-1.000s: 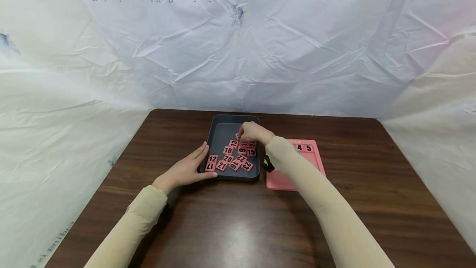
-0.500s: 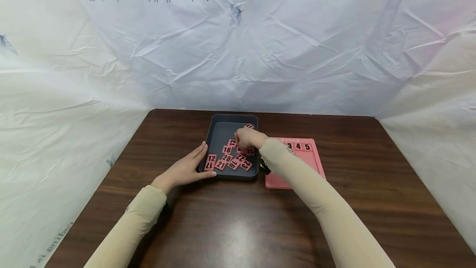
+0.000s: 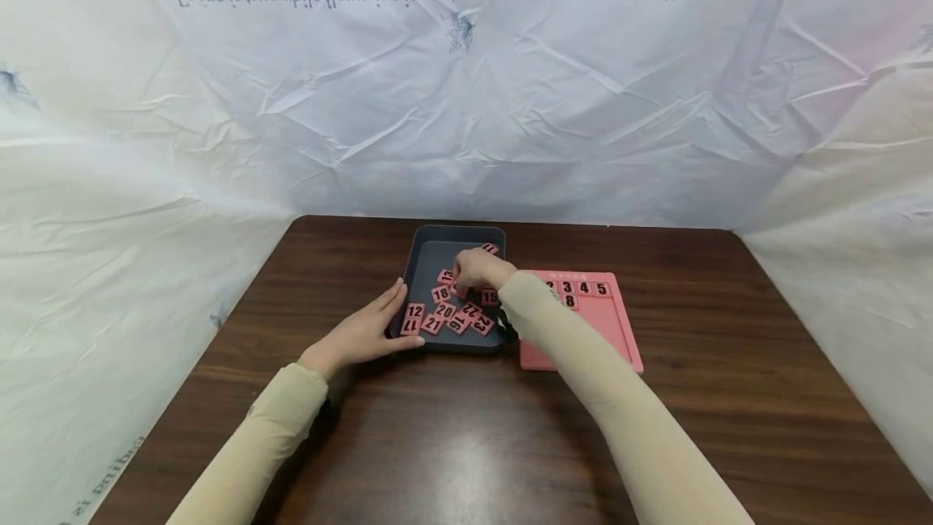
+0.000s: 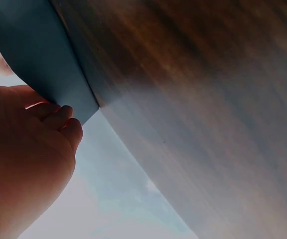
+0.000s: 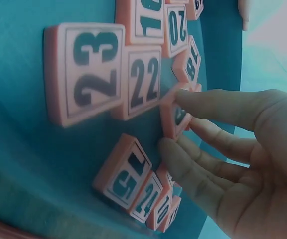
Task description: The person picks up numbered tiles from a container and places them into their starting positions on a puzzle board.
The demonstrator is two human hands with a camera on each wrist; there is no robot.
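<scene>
My left hand (image 3: 364, 333) grips the near left corner of a dark grey tray (image 3: 430, 259), the thumb along its front rim and the fingers against its left side. Inside the tray lie several pink number tiles, among them 12 (image 3: 415, 311), 20 (image 3: 445, 311) and 23 (image 5: 91, 72). Over the tray's middle, my right hand (image 3: 477, 268) pinches one pink tile (image 5: 169, 118) between thumb and finger; its number is mostly covered. In the right wrist view that tile stands tilted beside tile 22 (image 5: 142, 79), with tile 15 (image 5: 126, 172) below.
A pink board (image 3: 612, 329) lies right of the tray, partly under my right forearm. Tiles 3 (image 3: 567, 288), 4 (image 3: 584, 288) and 5 (image 3: 601, 289) sit along its top, with tile 8 (image 3: 570, 301) below. White sheeting (image 3: 466, 120) rises behind the brown table (image 3: 700, 330).
My right hand has moved left and slightly nearer within the tray and now pinches a tile. Tiles 13 and 18 have shifted left. Tile 8 on the board has come into view. The left hand stays put.
</scene>
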